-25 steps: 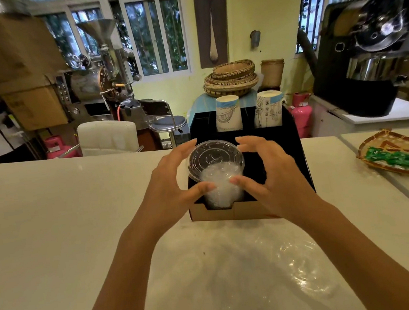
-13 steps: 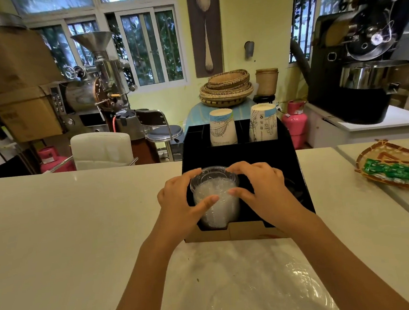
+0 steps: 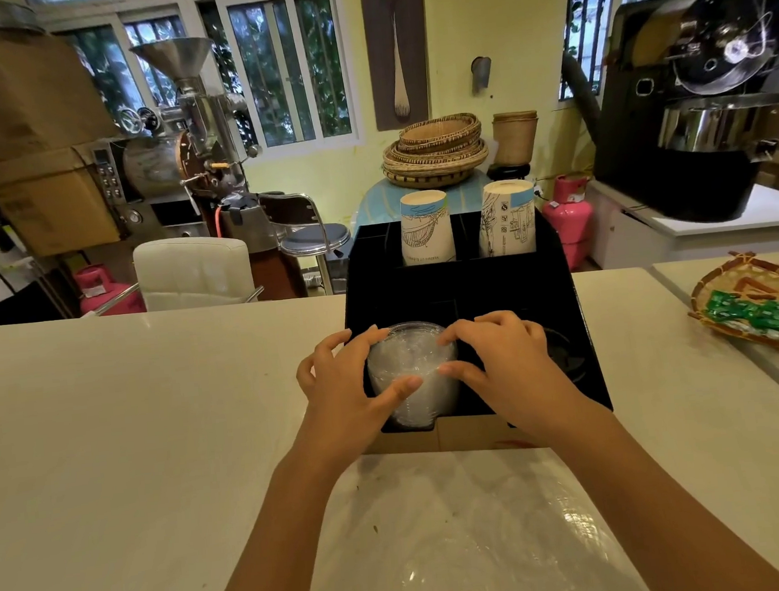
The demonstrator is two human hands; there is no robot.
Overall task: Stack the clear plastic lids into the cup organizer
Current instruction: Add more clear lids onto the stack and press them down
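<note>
— What's lying at the bottom of the frame?
— Clear wrap [image 3: 472, 561], crumpled. Above it, left hand [image 3: 344, 393] and right hand [image 3: 507, 370] are curling round the lids [image 3: 411, 378], fingers half closed on them.
— Where?
— Sitting in the organizer [image 3: 561, 289]'s front-left slot, mid-frame. Next, I'd judge, letting go evenly.
— Behind?
— Two cups [image 3: 426, 226].

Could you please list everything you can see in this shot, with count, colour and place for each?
stack of lids: one, clear, organizer's front-left slot
cup organizer: one, black, counter centre
paper cup stacks: two, white and blue, organizer's back slots
counter: one, cream, foreground
plastic wrap: one, clear, counter near edge
woven tray: one, tan, holding green packets, counter right
coffee roasters: two, silver at back left, black at right
gas cylinders: two, pink, on the floor behind
baskets: a stack, tan, back table
left hand: on the lids
right hand: on the lids
</note>
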